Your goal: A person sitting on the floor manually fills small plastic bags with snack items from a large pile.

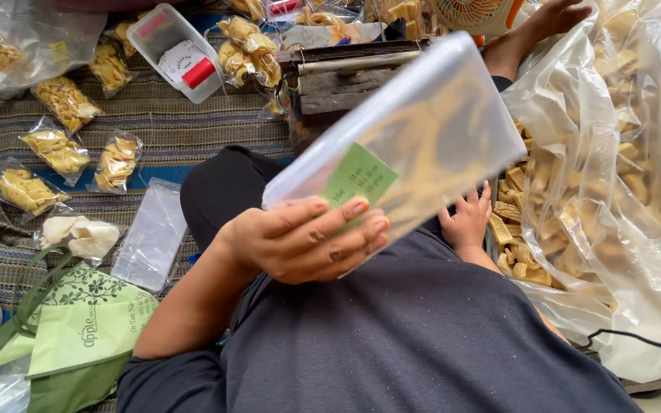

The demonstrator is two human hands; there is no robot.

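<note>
Head view: my left hand [300,241] pinches the lower corner of a clear plastic bag with a green paper label [407,141], fingers pressed over the label, bag tilted up above my lap. Just right of that grip, my right hand [467,222] rests spread-fingered, holding nothing, beside yellow chips in a big clear sack [613,191]. Left, well apart, small filled packets [59,149] lie on striped cloth [193,126].

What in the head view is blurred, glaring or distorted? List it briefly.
Head view: soft, even light with no hard shadows; the clear plastic bag with a green label held by the left hand looks hazy and slightly smeared; pale glare streaks the large crinkled clear plastic sack of yellow chips; the right hand is partly hidden behind the bag; the edges bend with wide-angle distortion.
</note>
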